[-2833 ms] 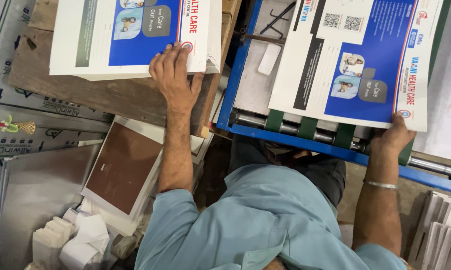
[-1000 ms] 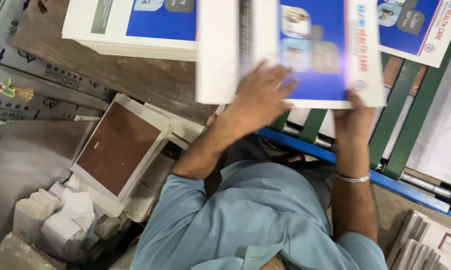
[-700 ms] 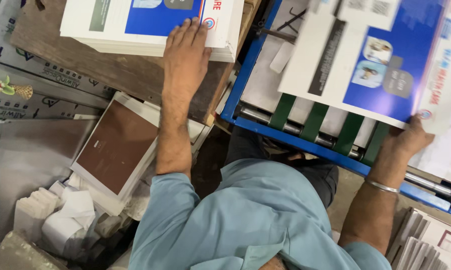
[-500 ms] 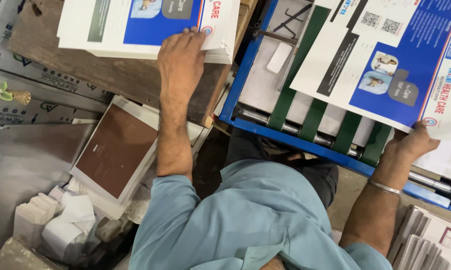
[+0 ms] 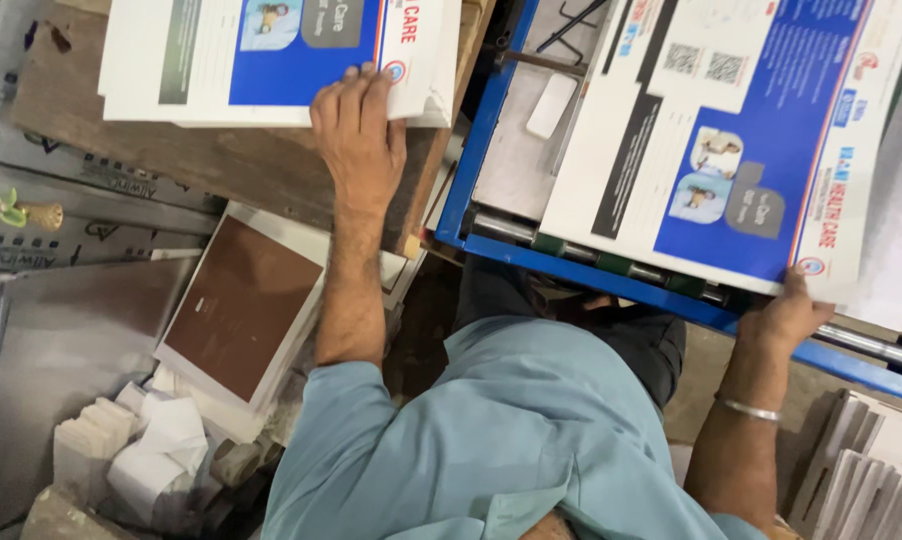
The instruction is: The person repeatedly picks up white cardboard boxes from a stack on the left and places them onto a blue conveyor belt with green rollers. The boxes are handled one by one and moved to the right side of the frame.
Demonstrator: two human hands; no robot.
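- The fingers (image 5: 356,95) of the left hand (image 5: 359,140) lie flat and spread on the near edge of a stack of printed sheets (image 5: 271,55); they grip nothing, pressing down from above, seemingly to keep the loose sheets square on the pile.
- That stack sits on a worn wooden board (image 5: 201,170) at the upper left, its edges overhanging slightly toward the person, which puts it within reach of a straight arm.
- Below the board, a brown-faced flat pad (image 5: 241,315) leans on clutter, and folded white paper scraps (image 5: 141,450) lie beside a grey metal sheet (image 5: 61,340); neither is touched.
- In the middle, a blue machine frame (image 5: 581,275) with rollers carries a tilted feed table.
- On it rests a large printed sheet (image 5: 711,140), white and blue, slanting down toward the person.
- The right hand (image 5: 786,315) is closed on that sheet's lower right corner, thumb under and fingers curled over the edge as far as can be seen, likely steadying it on the slope; a metal bangle (image 5: 751,408) circles the wrist.
- Far right, stacked grey cartons (image 5: 871,480) stand on edge.
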